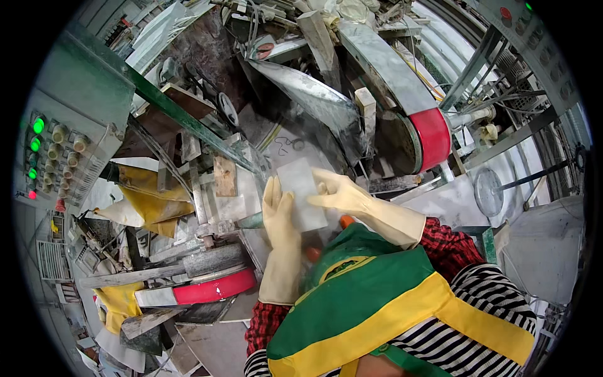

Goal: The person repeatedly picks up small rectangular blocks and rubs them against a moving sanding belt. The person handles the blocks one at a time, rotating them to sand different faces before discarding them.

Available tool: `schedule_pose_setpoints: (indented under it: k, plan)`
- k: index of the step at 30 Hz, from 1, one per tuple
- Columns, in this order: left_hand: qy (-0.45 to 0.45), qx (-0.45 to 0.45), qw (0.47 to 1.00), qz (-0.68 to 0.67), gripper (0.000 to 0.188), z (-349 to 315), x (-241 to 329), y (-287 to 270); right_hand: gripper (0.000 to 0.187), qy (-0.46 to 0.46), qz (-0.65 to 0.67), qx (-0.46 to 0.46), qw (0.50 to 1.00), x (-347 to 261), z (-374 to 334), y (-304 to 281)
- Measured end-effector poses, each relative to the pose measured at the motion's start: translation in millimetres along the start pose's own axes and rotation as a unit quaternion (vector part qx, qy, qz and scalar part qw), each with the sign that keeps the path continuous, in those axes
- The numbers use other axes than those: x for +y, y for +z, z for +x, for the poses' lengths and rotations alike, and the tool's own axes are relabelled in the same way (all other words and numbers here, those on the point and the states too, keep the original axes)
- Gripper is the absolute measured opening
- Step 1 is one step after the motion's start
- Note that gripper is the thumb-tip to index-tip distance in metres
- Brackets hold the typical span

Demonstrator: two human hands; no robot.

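Before my body is a pale, flat rectangular plate (303, 198), smooth like a tile. My gloved left hand (280, 217) is at its left edge, fingers pointing up and thumb against it. On the other side, my gloved right hand (340, 190) grips the right edge with bent fingers and thumb. Both cream rubber gloves reach over red checked sleeve cuffs. Part of the plate's left edge is hidden by my left fingers. Orange-red rounded things (346, 221) show just beyond my green apron (370, 270).
Belt machines with red guards stand at right (431, 139) and lower left (213, 286). A control panel (75, 135) with lit green buttons is at far left. A green metal bar (182, 119) crosses the left side. Wood blocks (225, 176) and a yellow cloth (154, 195) lie nearby.
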State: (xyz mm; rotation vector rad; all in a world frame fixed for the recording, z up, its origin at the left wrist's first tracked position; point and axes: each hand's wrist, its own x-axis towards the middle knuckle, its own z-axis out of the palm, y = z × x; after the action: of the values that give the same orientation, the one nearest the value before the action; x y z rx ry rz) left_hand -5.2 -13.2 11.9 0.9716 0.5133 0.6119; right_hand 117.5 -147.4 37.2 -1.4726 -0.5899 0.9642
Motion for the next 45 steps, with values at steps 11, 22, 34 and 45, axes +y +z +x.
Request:
schedule_pose_setpoints:
  k: [11,22,34,45]
  plan:
    - [-0.184,-0.032,0.982,-0.034,0.043,7,-17,2,0.061,0.005,-0.077,0.125,0.989,-33,16,-28]
    - [-0.124,0.002,0.989,-0.079,0.036,22,5,9,0.078,0.048,-0.053,-0.009,0.997,-2,-36,-13]
    - [-0.114,-0.106,0.981,0.116,0.066,37,32,58,0.064,0.043,0.234,-0.045,0.97,-8,-52,-42]
    - [-0.196,-0.301,0.903,0.235,0.074,1,-18,63,0.059,-0.094,0.246,0.254,0.931,48,-33,-115]
